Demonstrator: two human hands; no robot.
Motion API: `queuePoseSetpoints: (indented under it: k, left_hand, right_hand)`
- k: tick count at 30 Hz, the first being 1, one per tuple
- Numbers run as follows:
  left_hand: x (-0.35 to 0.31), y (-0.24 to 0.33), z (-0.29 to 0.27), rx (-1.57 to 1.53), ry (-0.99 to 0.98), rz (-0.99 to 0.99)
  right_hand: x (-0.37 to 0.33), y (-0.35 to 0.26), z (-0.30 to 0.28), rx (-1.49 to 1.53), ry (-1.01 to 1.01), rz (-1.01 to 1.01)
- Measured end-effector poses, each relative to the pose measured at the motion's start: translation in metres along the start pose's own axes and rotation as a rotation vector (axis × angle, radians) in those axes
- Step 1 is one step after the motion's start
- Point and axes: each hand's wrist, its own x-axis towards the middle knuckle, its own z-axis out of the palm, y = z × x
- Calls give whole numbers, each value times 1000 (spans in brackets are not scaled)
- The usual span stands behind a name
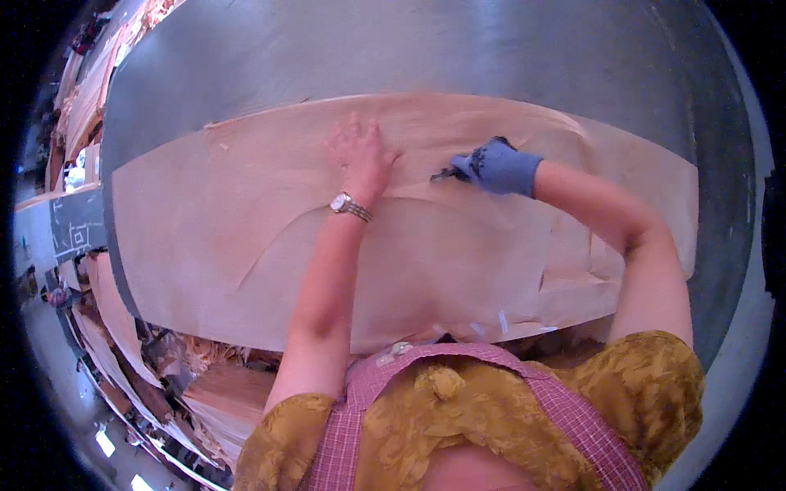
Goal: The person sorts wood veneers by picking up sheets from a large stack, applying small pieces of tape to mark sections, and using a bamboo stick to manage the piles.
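A wide, thin sheet of pale pinkish wood veneer (458, 270) lies in front of me, with ripples and a curved line across its middle. My left hand (359, 155), bare and with a wristwatch (350, 205) at the wrist, rests on it with fingers spread. To the right, my right hand (497, 167) wears a blue glove with dark patches. It is closed around a small dark tool with a narrow tip, which looks like a knife (443, 173). The tip points left, toward my left hand, close to the veneer. Whether it touches the sheet I cannot tell.
Under the veneer is a large grey table (409, 53), reaching past the sheet at the far side and right. Loose veneer pieces (123, 315) are heaped at the lower left, and more stacked sheets (86, 102) show at the upper left. Small whitish strips (503, 321) mark the near edge.
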Motion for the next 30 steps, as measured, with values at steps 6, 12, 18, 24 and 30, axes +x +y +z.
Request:
queuePoseSetpoints:
  k: [6, 12, 18, 24, 30]
  left_hand:
    - [16, 42, 49, -110, 280, 128]
    - [9, 44, 44, -155, 245, 125]
    - [6, 43, 35, -118, 176, 96]
    - [7, 46, 33, -95, 183, 98]
    - [7, 61, 28, -93, 239, 107]
  right_hand:
    - [10, 13, -9, -171, -97, -31]
    - [-32, 123, -30, -94, -60, -115]
    - [-63, 189, -44, -190, -76, -27]
    - [-149, 257, -40, -69, -53, 314]
    - [-236, 199, 36, 179, 701, 683]
